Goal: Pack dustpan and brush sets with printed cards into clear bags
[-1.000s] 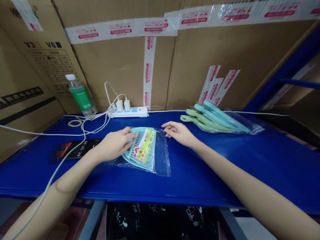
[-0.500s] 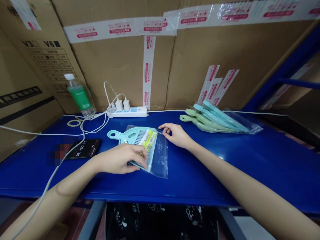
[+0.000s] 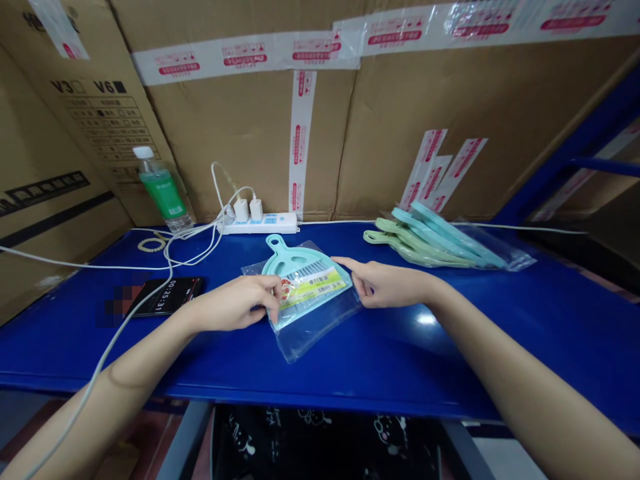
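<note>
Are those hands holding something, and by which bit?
I can't tell if either one grips: the left hand is at the left edge of the bagged dustpan, the right hand at its right edge.

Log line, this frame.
left hand: left side of bagged light-blue dustpan | right hand: index at its right edge | handle: toward power strip

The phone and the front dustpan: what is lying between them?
The head view shows the left hand between them; its wrist is nearer the phone, its fingers are at the clear bag around the dustpan.
</note>
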